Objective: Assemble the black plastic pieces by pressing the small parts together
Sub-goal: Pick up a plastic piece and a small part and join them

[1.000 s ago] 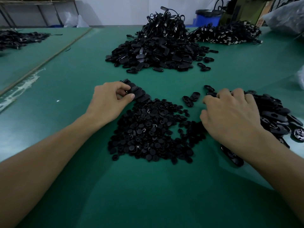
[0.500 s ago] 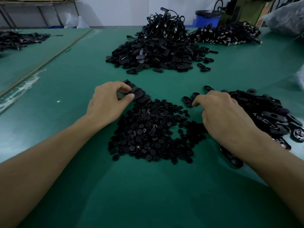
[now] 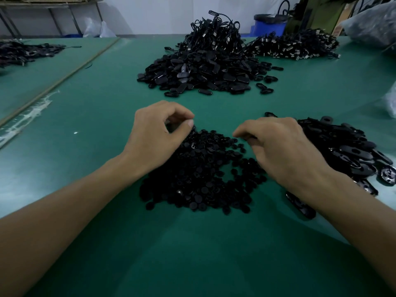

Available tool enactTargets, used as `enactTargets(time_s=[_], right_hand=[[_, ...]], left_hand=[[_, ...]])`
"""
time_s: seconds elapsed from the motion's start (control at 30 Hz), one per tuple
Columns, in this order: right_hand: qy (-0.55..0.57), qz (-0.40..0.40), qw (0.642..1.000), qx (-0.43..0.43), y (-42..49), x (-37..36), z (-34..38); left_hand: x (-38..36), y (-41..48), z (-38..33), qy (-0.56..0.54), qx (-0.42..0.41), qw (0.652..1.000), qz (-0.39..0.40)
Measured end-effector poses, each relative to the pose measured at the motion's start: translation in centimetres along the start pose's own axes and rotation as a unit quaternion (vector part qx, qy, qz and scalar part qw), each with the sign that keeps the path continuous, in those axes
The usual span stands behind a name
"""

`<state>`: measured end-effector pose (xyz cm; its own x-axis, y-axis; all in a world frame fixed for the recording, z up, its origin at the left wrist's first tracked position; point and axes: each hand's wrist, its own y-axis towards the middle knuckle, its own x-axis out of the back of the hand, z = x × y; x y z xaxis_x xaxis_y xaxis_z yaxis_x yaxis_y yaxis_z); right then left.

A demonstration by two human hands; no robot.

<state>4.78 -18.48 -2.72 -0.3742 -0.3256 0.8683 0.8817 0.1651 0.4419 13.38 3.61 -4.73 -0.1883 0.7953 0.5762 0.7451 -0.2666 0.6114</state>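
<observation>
A heap of small round black pieces [image 3: 199, 174] lies on the green table [image 3: 90, 116] between my hands. At the right is a pile of black oval pieces [image 3: 347, 151]. My left hand [image 3: 154, 136] sits at the heap's far left edge, thumb and forefinger closed in a ring around dark pieces that are mostly hidden. My right hand [image 3: 285, 153] hovers over the heap's right side with its fingers curled down. A dark piece shows under its fingertips.
A large mound of black oval parts [image 3: 199, 76] topped with cables rises at the back centre, with a cable pile [image 3: 293, 47] to its right. A blue bin [image 3: 270, 24] and a plastic bag [image 3: 372, 24] stand behind. More black parts [image 3: 25, 52] lie far left.
My right hand slid left from the oval pile, past the loose ovals, to the round-piece heap. My left hand shifted right and now covers the stack it held.
</observation>
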Motion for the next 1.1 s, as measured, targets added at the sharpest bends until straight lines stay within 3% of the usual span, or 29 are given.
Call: enactTargets(time_s=[0.13, 0.23, 0.5, 0.63, 0.77, 0.9, 1.1], right_hand=[[0.14, -0.079, 0.987, 0.026, 0.2, -0.9, 0.3], [0.271, -0.13, 0.954, 0.004, 0.3, -1.4, 0.8], [0.499, -0.115, 0.858, -0.039, 0.6, -1.6, 1.5], [0.569, -0.099, 0.816, -0.028, 0.5, -1.7, 2.3], [0.554, -0.099, 0.826, -0.03, 0.3, -1.9, 2.2], [0.419, -0.11, 0.9, -0.052, 0.2, -1.9, 1.5], [0.334, -0.098, 0.937, -0.034, 0.0, -1.5, 1.2]], left_hand=[[-0.3, -0.5, -2.0, -0.04, -0.042, 0.996, 0.061], [-0.6, -1.1, -2.9, -0.035, -0.069, 0.991, 0.107], [-0.6, -1.3, -3.2, -0.11, -0.062, 0.985, 0.115], [-0.9, -1.5, -3.5, -0.058, -0.118, 0.981, 0.14], [-1.1, -1.5, -3.2, -0.062, -0.1, 0.986, 0.117], [-0.9, -1.4, -3.1, -0.128, -0.043, 0.985, 0.103], [-1.1, -1.5, -3.0, -0.121, -0.048, 0.981, 0.14]])
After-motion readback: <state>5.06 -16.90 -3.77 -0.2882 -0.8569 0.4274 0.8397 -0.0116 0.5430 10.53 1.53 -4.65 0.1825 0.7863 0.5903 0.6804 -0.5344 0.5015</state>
